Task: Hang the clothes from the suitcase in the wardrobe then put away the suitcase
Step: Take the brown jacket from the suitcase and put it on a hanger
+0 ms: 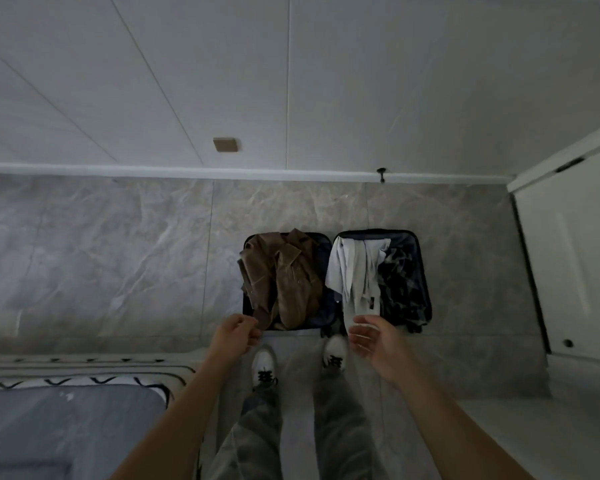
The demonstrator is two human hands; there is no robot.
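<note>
Grey marble-look floor tiles (118, 254) fill the middle of a dim room, seen from above by the person standing there. A dark suitcase (426, 289) lies open flat on the floor just ahead of the person's white sneakers (264, 365). Its left half holds a crumpled brown jacket (284, 278). Its right half holds a pale grey garment (352, 271) beside a dark patterned one (402, 289).

Both bare arms reach down toward the case. The left hand (238, 332) has its fingers curled in, right at the jacket's lower edge; it is unclear whether it grips the cloth. The right hand (371, 336) is slack with fingers spread, holding nothing, over the pale garment's near end.

A white door (568, 254) stands at the right. A bed with a grey-blue cover (66, 427) sits at lower left.
</note>
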